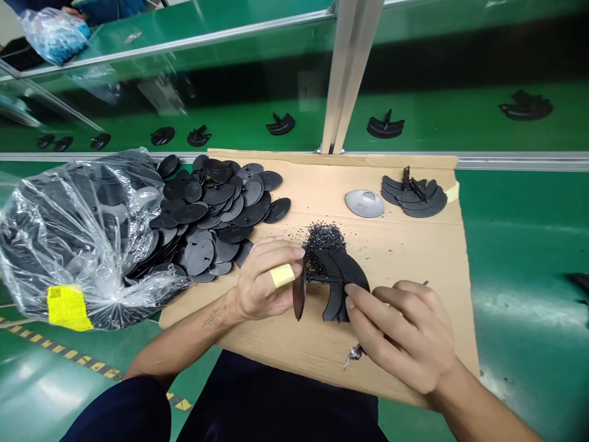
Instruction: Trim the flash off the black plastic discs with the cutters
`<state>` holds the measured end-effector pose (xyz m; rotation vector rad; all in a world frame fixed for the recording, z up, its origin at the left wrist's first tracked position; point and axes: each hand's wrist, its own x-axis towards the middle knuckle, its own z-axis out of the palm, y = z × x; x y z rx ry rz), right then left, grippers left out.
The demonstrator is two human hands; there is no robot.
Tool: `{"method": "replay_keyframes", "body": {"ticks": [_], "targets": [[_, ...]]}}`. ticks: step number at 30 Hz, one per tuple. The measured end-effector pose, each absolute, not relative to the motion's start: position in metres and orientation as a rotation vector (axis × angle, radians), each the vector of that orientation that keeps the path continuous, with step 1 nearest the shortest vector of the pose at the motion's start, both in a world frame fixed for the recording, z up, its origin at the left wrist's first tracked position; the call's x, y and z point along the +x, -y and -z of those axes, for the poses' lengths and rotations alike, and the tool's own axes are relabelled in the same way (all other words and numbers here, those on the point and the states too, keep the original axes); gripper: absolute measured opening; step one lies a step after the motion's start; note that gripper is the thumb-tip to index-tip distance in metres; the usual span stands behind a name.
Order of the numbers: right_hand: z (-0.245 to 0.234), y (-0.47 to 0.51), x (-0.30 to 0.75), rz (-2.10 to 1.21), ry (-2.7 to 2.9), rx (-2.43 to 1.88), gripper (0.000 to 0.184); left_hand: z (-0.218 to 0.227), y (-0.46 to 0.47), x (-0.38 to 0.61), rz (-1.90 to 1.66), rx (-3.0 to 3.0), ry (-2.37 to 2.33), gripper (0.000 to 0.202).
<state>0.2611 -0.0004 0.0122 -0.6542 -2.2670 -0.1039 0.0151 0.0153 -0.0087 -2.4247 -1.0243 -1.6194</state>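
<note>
My left hand (267, 279), with yellow tape round one finger, pinches a black oval plastic disc (299, 291), seen nearly edge-on. My right hand (405, 331) grips a black curved, fan-shaped plastic part (343, 270); a thin stem runs from it towards the disc. Whether stem and disc are joined, I cannot tell. A small metal tool tip (353, 355) sticks out below my right hand, its other end hidden by the palm. Just beyond the held pieces, a heap of small black plastic scraps (326, 236) lies on the cardboard sheet (276, 344).
To the left, many black oval discs (221, 196) spill from a clear plastic bag (92, 239) with a yellow label (69, 307). A grey oval piece (365, 203) and stacked curved parts (414, 195) lie at back right. Behind a metal post (352, 73), more parts (385, 126) rest along a green surface.
</note>
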Motion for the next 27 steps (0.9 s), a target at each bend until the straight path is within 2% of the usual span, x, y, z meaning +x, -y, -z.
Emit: {"method": "replay_keyframes", "body": {"ticks": [8,13,20,24,27], "targets": [[-0.010,0.000,0.256,0.150,2.287,-0.621,0.019,0.009,-0.014,0.015,1.627,-2.448,1.021,0.021],[-0.011,0.000,0.259,0.058,2.319,-0.655,0.020,0.010,-0.015,0.015,1.632,-2.461,1.024,0.024],[-0.017,0.000,0.264,0.092,2.361,-0.639,0.024,0.016,-0.015,0.016,1.718,-2.480,1.025,0.046],[-0.006,0.002,0.258,0.162,2.292,-0.642,0.020,0.015,-0.014,0.016,1.721,-2.460,1.078,0.040],[0.003,0.002,0.255,0.229,2.200,-0.615,0.019,0.012,-0.014,0.017,1.654,-2.459,1.066,0.028]]}}
